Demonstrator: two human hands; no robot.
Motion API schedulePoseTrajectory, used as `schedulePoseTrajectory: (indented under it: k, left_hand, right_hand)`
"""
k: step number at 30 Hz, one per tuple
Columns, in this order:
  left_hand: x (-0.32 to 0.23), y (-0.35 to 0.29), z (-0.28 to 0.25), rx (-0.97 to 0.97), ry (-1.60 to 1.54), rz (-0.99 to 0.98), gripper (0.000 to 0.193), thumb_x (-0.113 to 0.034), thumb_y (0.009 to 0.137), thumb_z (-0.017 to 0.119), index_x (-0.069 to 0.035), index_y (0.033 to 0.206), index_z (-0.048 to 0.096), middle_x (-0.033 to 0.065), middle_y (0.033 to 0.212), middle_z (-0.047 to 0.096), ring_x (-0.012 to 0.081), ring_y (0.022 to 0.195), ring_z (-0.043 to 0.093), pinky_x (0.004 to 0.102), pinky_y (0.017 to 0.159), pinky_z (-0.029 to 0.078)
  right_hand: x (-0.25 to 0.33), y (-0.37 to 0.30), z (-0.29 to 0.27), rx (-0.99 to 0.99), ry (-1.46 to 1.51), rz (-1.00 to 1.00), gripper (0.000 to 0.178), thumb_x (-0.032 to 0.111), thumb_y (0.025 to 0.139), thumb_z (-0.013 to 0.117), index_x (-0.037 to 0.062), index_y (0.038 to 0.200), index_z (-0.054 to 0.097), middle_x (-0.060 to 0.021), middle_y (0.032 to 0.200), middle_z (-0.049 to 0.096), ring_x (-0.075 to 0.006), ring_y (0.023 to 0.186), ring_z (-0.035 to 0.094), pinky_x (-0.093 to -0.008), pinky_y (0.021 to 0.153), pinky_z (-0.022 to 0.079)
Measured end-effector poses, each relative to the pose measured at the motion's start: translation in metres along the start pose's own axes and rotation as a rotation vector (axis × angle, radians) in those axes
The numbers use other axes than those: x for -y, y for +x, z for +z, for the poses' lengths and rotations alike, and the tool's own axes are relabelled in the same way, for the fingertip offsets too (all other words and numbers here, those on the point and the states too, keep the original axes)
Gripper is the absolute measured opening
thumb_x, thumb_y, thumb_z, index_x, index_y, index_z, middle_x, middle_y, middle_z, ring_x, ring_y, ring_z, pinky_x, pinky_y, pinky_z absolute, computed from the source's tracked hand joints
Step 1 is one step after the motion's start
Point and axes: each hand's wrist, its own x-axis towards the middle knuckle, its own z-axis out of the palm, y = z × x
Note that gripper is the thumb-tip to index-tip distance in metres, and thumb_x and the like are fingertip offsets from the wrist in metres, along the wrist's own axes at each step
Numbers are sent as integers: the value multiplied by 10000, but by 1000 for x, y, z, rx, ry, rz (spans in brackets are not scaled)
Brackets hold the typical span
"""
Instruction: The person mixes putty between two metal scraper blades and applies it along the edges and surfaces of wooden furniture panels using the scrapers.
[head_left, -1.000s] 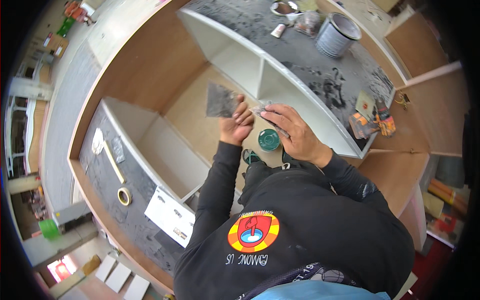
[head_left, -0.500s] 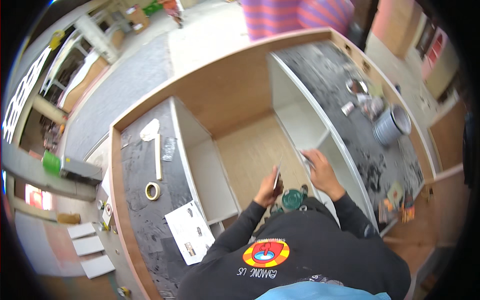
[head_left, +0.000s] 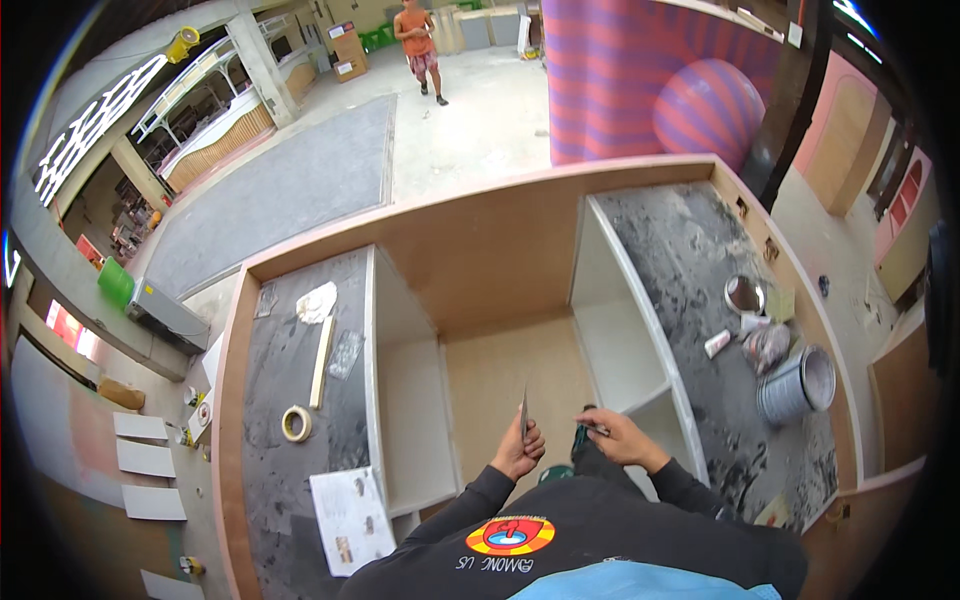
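My left hand [head_left: 517, 453] is closed round a thin flat metal blade [head_left: 525, 408], seen nearly edge-on, its tip pointing up and away from me. In my right hand [head_left: 628, 442] the fingers pinch a small, thin, dark-edged tool [head_left: 590, 427]; its kind is hard to make out. Both hands hover apart over the gap in a wooden counter [head_left: 480, 215], between its white inner side panels [head_left: 405, 400]. Part of a round green thing [head_left: 556, 472] shows below, mostly hidden by my body.
On the left black top lie a tape roll [head_left: 296, 424], a wooden strip [head_left: 322, 362] and a printed sheet [head_left: 352, 522]. A metal can [head_left: 797, 386], an open tin [head_left: 744, 295] and a small tube [head_left: 717, 344] are on the right. A person [head_left: 416, 45] stands far off.
The view has tilted up, showing more of the floor and the distant person. My hands stay over the gap, each still with its tool; the left one's blade now points more upright.
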Motion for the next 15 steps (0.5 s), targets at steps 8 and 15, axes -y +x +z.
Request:
schedulePoseTrajectory:
  k: [8, 15]
  left_hand:
    - [-39, 112, 116, -7, 80, -82, 462, -562, 981, 478, -154, 766, 459, -34, 524, 301, 107, 437, 312, 246, 416, 265]
    - [-78, 199, 235, 343, 61, -100, 508, -583, 982, 443, -131, 752, 445, -13, 562, 334, 120, 503, 370, 251, 463, 315]
  right_hand:
    - [-82, 54, -128, -238, 274, 190, 333, 31, 919, 556, 20, 1249, 602, -106, 1132, 652, -185, 1066, 609, -323, 937, 480]
    - [-105, 144, -226, -263, 364, 107, 327, -13, 928, 515, 17, 1245, 589, -39, 1111, 630, -106, 975, 581, -267, 854, 488]
